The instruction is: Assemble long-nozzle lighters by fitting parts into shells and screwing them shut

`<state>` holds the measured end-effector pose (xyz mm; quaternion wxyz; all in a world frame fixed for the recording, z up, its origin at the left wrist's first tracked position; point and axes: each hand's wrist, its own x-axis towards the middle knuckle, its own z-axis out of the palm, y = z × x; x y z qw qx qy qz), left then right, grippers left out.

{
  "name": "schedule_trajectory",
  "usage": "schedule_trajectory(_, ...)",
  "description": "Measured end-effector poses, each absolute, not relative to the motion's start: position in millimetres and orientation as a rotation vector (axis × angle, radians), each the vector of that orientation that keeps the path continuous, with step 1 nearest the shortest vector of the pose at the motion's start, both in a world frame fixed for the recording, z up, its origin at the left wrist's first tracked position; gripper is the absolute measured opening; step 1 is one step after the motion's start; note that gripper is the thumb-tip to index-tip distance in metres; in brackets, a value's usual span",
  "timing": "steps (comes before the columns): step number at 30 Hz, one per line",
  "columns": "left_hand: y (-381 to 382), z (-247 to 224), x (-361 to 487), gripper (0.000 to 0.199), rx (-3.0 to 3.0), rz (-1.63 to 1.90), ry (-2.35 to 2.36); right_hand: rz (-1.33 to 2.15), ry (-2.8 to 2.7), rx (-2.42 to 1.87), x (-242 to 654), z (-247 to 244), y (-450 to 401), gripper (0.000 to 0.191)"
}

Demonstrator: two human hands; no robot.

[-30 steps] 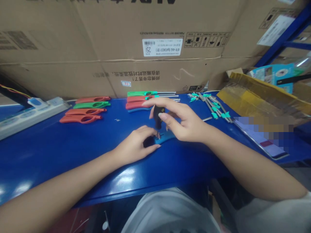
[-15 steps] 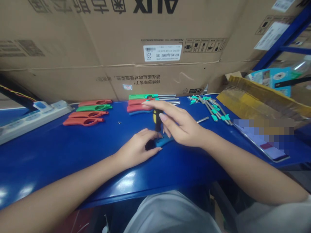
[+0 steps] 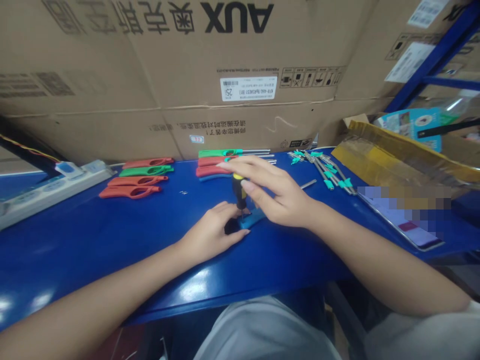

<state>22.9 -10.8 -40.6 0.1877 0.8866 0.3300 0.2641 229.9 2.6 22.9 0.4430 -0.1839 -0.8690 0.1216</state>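
A blue lighter body (image 3: pixel 255 218) with a metal tube (image 3: pixel 309 184) lies on the blue table, partly hidden under my hands. My left hand (image 3: pixel 213 231) grips its near left end between thumb and fingers. Above it, my right hand (image 3: pixel 275 192) holds a black and yellow screwdriver (image 3: pixel 239 192) upright, its shaft pointing down onto the blue body. Several tiny metal screws (image 3: pixel 183 192) lie on the table behind my left hand.
Red and green handles (image 3: pixel 146 171) lie at the left beside a white power strip (image 3: pixel 56 192). Lighters with tubes (image 3: pixel 219 154) sit at the back middle. Metal tubes with teal ends (image 3: pixel 326 170), a phone (image 3: pixel 405 220) and a taped carton (image 3: pixel 397 155) are at the right. Cardboard (image 3: pixel 150 75) stands behind.
The screwdriver's top has tilted slightly left, and my right hand has shifted slightly with it. My left hand keeps its grip on the blue body. The camera view has moved a little.
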Motion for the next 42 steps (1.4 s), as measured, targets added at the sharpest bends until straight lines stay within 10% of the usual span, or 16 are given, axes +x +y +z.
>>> schedule_trajectory(33,-11,-35,22,0.029,2.487,0.681,1.010,0.549,-1.771,-0.723,235,29,10,0.036)
schedule_trajectory(42,6,-30,9,0.032,2.580,0.500,1.177,-0.188,-1.947,-1.158,312,32,49,0.007)
